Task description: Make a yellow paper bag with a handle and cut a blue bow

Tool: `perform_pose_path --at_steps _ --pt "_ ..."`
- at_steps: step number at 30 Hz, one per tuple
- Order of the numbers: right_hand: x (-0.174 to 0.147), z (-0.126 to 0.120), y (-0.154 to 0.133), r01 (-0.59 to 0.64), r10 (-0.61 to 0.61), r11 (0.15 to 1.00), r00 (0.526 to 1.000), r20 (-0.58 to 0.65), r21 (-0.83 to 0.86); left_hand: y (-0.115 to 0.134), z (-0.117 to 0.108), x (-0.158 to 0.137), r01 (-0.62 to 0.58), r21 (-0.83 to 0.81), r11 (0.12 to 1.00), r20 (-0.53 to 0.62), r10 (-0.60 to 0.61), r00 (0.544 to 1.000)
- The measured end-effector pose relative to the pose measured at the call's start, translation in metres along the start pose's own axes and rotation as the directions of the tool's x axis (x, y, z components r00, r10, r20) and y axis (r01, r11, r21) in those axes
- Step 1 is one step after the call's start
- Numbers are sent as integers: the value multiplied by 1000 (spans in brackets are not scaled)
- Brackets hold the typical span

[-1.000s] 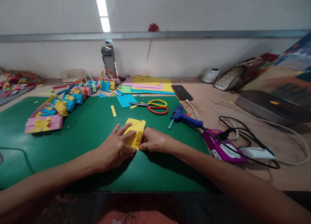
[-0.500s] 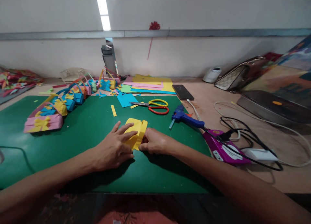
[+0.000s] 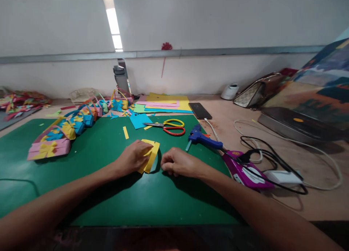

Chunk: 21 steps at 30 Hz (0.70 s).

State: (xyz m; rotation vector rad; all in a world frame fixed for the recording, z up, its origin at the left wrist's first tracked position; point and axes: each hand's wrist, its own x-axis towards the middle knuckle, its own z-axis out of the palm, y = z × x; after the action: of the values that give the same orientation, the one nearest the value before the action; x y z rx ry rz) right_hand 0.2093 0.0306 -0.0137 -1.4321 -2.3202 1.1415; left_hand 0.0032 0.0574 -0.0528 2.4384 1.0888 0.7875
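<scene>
My left hand [image 3: 133, 157] is closed on a folded piece of yellow paper [image 3: 151, 157], its fingers gripping the left part and hiding it. The paper stands a little off the green mat, with a flap along its right side. Just right of it, my right hand [image 3: 174, 162] rests on the mat with its fingers curled in, apart from the paper; I see nothing in it. Scissors [image 3: 171, 127] with one yellow and one red handle lie beyond the hands. A blue glue gun [image 3: 203, 137] lies to the right, its nozzle end toward my right hand.
On the left stands a row of small paper baskets [image 3: 49, 149] with bows. Coloured paper sheets [image 3: 166, 104], a phone [image 3: 200, 110] and a grey bottle [image 3: 120, 76] are at the back. A purple power strip [image 3: 247, 171] with tangled cables lies right of the green mat [image 3: 103, 203].
My right hand has come off the yellow paper and moved slightly right. My left hand has gone from spread fingers on the paper to gripping it. The view has tilted up a little.
</scene>
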Motion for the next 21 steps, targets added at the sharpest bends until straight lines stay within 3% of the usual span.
perform_pose_path --at_steps 4,6,11,17,21 --pt "6 -10 10 -47 6 991 949 -316 -123 2 -3 0 5 -103 995 35 -2 999" --pt "8 -9 12 -40 -29 985 920 -392 -166 5 -6 -1 -1 -168 986 72 13 997" --pt "8 -1 8 25 -112 976 908 -404 -214 11 -8 -1 -23 -247 969 98 48 994" --pt "3 -8 4 -60 -5 993 843 -537 -103 16 -24 -4 -75 -243 967 -2 77 997" --pt "7 -12 8 -38 68 997 849 -524 68 18 -34 -9 -83 -265 961 18 91 996"
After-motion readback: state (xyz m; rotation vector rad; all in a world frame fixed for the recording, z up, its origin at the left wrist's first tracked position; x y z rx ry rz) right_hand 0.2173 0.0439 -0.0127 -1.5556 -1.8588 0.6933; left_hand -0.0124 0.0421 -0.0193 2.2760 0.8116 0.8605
